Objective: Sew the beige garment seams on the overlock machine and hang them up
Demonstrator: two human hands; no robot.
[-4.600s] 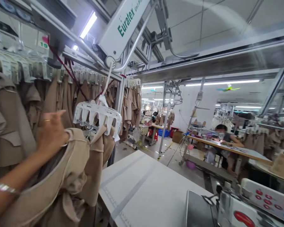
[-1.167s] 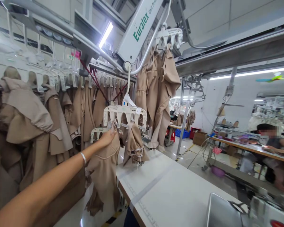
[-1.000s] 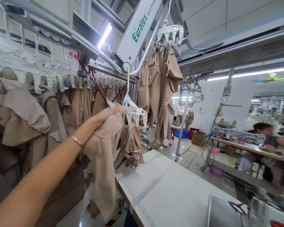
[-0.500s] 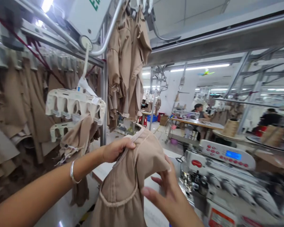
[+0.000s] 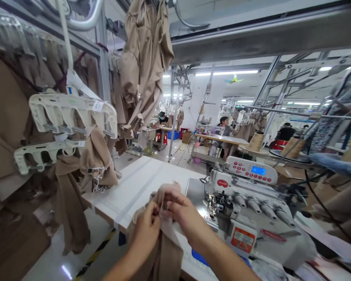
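A tan garment (image 5: 169, 249) hangs down from both my hands over the near edge of the white table, its upper part bunched up. My left hand (image 5: 148, 224) is closed on the cloth, thumb and fingers pinching a fold. Just right of it and slightly higher, my right hand (image 5: 178, 205) grips the garment's gathered top edge. The sewing machine (image 5: 245, 203), white with several thread tubes and a blue display, stands right of my hands. Its needle area (image 5: 212, 205) is a short way from my right fingers.
A white table (image 5: 134, 175) stretches ahead of my hands. At left, white clip hangers (image 5: 73, 113) carry tan pieces (image 5: 96, 160). More tan garments (image 5: 146, 58) hang above the table's far side. Thread cones (image 5: 256, 144) stand behind the machine; a person (image 5: 224, 128) sits farther back.
Both hands have come down and closer together, bunching the garment that was spread out before. My right hand, open beside the cloth earlier, now grips it. The view has shifted.
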